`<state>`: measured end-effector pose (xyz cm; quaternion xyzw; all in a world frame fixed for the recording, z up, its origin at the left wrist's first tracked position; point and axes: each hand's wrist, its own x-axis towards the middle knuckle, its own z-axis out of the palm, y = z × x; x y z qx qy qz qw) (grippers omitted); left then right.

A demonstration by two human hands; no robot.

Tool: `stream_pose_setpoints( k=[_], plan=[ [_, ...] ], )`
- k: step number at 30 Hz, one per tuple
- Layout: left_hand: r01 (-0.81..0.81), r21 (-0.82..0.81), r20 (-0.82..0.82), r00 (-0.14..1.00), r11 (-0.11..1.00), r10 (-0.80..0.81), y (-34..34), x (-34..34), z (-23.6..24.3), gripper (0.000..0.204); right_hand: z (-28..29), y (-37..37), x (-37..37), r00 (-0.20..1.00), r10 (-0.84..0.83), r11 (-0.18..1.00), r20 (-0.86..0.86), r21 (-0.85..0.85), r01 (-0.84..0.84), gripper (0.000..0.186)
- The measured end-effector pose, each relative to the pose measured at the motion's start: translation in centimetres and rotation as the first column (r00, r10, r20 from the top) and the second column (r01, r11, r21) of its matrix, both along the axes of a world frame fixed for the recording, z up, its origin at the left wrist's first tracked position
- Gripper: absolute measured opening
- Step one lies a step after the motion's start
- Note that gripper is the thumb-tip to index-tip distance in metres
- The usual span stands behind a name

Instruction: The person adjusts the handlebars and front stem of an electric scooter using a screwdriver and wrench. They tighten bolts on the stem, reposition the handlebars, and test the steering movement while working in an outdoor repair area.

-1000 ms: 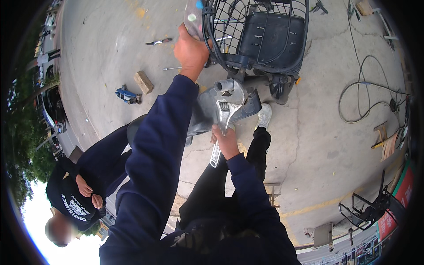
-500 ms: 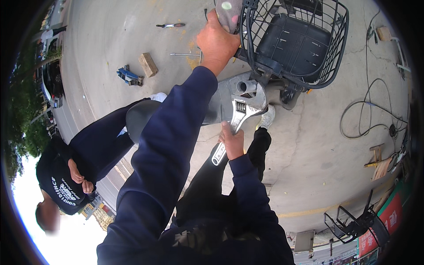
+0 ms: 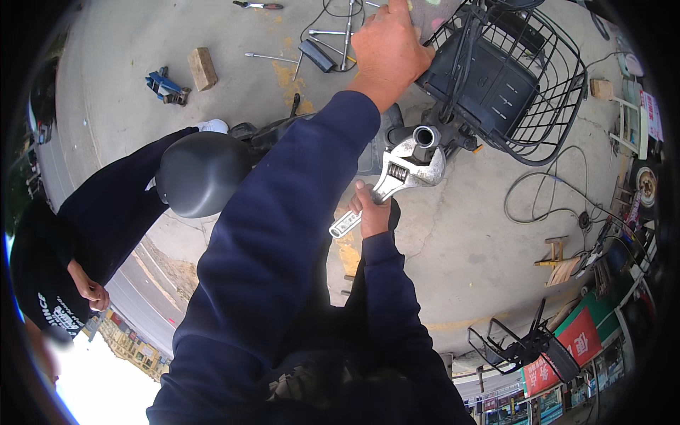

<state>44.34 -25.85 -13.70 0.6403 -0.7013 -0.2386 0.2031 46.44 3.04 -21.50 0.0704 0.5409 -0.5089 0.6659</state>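
Observation:
My left hand [image 3: 393,48] is closed around a handlebar end at the top, where a grey spotted cloth cover [image 3: 428,15] shows. Low on its handle, a large silver adjustable wrench [image 3: 407,173] is gripped by my right hand [image 3: 374,212]. The wrench's jaws are at an upright open metal tube [image 3: 425,137] on the front of a scooter; I cannot tell whether they are tight on it. Right of the tube is a black wire basket [image 3: 496,95] with a dark panel. The scooter's dark rounded seat [image 3: 202,173] lies left of my left forearm.
A person [image 3: 88,191] in dark clothes is beside the seat. On the concrete are a wood block [image 3: 202,69], a blue jack [image 3: 167,86], a cross wrench [image 3: 347,35] and pliers-like tool [image 3: 258,5]. A looped hose [image 3: 520,218] and wooden stool [image 3: 559,265] lie to the right.
The view has shifted, and more tools show at the top. The handlebar and basket have swung somewhat to the right with my left hand. The wrench stays at the tube, in my right hand.

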Motion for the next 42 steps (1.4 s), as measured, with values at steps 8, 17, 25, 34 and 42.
stream_pose_setpoints(
  k=[8,17,25,34,42],
  plan=[
    [0.137,-0.577,0.176,0.984,0.805,-0.042,-0.2,4.3,-0.8,0.052,2.5,11.4,-4.4,0.868,0.366,0.899,-0.336,0.368,-0.237,0.040],
    [0.647,0.427,0.505,0.409,0.631,-0.760,8.7,3.3,6.4,0.041,2.4,21.0,-15.2,0.269,0.816,0.576,-0.511,0.751,-0.322,0.049],
    [0.585,0.557,0.715,0.024,0.590,-0.699,8.1,-0.3,4.5,0.011,-1.0,35.8,-12.2,0.450,0.885,0.324,-0.121,0.854,-0.408,0.057],
    [0.544,0.620,0.567,0.188,0.566,-0.802,7.3,1.5,3.2,0.033,-9.3,49.4,-5.0,0.145,0.989,0.118,0.010,0.529,-0.841,0.045],
    [0.398,0.851,0.379,-0.010,0.344,-0.925,4.3,-0.5,3.7,0.044,-3.8,43.1,-6.9,0.461,0.876,0.450,-0.138,0.574,-0.684,0.050]
  ],
)
